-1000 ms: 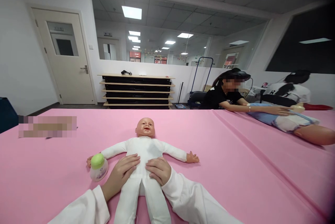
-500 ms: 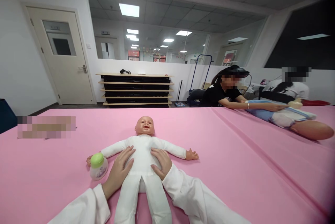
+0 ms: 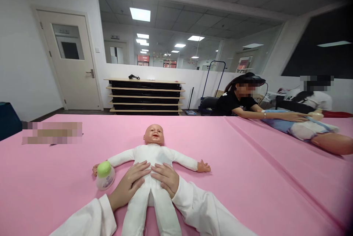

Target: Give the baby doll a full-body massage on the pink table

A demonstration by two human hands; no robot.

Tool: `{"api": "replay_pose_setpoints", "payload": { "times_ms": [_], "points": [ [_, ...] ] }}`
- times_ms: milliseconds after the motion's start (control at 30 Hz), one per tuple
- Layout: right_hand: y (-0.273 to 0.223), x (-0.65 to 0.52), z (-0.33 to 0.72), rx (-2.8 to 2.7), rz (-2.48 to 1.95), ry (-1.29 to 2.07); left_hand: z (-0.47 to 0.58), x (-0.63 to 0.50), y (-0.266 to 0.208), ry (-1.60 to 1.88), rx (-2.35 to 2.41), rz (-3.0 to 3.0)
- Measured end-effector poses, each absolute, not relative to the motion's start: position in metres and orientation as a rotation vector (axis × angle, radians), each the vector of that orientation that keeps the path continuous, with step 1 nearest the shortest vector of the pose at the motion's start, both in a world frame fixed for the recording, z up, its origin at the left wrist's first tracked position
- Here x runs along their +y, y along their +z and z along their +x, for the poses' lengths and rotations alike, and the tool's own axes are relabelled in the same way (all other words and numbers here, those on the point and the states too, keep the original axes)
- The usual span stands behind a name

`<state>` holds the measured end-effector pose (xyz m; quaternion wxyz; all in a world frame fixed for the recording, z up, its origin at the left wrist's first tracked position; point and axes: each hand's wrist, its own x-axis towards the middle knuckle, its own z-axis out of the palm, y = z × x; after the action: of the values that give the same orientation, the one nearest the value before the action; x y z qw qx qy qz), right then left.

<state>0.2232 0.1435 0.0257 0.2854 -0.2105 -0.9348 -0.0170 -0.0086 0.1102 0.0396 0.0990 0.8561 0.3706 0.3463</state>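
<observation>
A baby doll [image 3: 153, 155] with a white cloth body lies on its back, head away from me and arms spread wide. My left hand [image 3: 134, 179] rests flat on the left side of its belly, fingers stretched out. On the right side of the belly lies my right hand [image 3: 167, 178], also flat with extended fingers. The fingertips of both hands nearly meet at the middle, and neither hand grips anything. By the doll's hand on the left stands a clear jar with a green lid [image 3: 104, 175], close to my left wrist.
A pink sheet [image 3: 237, 192] covers the table. At right, a person in black [image 3: 234, 100] handles another doll [image 3: 328, 142] on blue and white cloth. Someone in white sits behind. A blurred-out patch [image 3: 52, 133] lies at far left.
Both my hands have slid inward and slightly down, from the doll's sides to the middle of its belly. The co-worker's hand has moved flat onto the cloth.
</observation>
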Motion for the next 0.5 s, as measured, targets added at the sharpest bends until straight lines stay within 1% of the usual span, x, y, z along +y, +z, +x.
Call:
{"api": "replay_pose_setpoints", "payload": {
  "times_ms": [67,133,300,400,500],
  "points": [
    [0.023,0.146,0.224,-2.516,-0.649,-0.058,-0.007,0.111,0.040,0.918,1.167,2.428],
    [0.021,0.149,0.224,-2.468,-0.726,-0.062,-0.006,0.113,0.039,0.898,1.242,2.308],
    [0.021,0.150,0.224,-2.262,-0.823,-0.131,-0.007,0.121,0.030,1.053,1.431,2.058],
    [0.029,0.147,0.223,-2.094,-0.748,-0.154,-0.009,0.123,0.030,1.166,1.489,2.054],
    [0.037,0.144,0.221,-2.017,-0.509,-0.160,-0.009,0.121,0.034,1.329,1.469,2.131]
  ]
}}
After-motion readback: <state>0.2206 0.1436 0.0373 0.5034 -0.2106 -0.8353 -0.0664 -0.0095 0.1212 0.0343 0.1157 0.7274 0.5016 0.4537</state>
